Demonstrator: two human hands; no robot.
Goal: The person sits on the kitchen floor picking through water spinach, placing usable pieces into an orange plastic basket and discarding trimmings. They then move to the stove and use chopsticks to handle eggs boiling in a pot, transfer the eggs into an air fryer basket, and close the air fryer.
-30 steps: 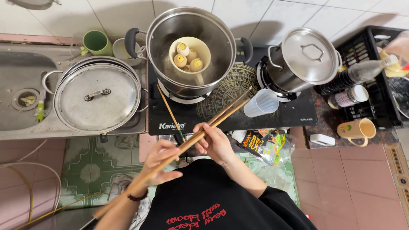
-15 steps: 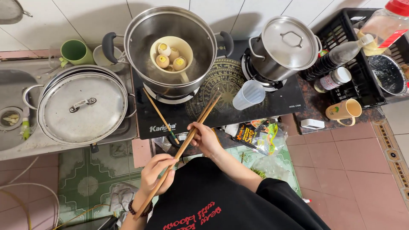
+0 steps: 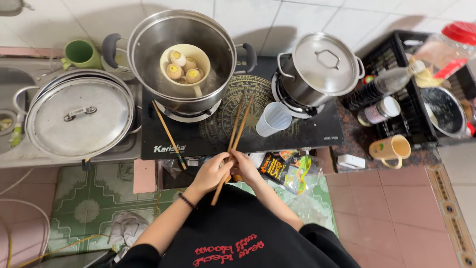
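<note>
Both my left hand point(image 3: 210, 173) and right hand point(image 3: 246, 167) close around the long chopsticks point(image 3: 233, 144) at mid-shaft, tips over the stove point(image 3: 198, 141), aimed toward the egg bowl point(image 3: 184, 67) inside the open pot point(image 3: 181, 57).

Centre rear: open pot point(image 3: 181, 59) on the stove point(image 3: 238, 119), holding a bowl point(image 3: 186, 67) with eggs point(image 3: 182, 67) in it. Right of it on the stove: lidded pot point(image 3: 322, 67). Between the two pots, nearer the front: plastic cup point(image 3: 273, 119). Left of the stove, on the surface point(image 3: 29, 154): lidded pan point(image 3: 79, 116); behind it, mug point(image 3: 82, 53). Front left of the stove: single chopstick point(image 3: 169, 135), lying aslant. Front centre: left hand point(image 3: 210, 173) and right hand point(image 3: 246, 167) side by side, both in grip on a pair of chopsticks point(image 3: 237, 131), tips toward the open pot. Right of the hands: packet point(image 3: 287, 171). Far right: crate point(image 3: 421, 94) with bottle point(image 3: 382, 87) at its left edge; before it, second mug point(image 3: 391, 149).
</note>
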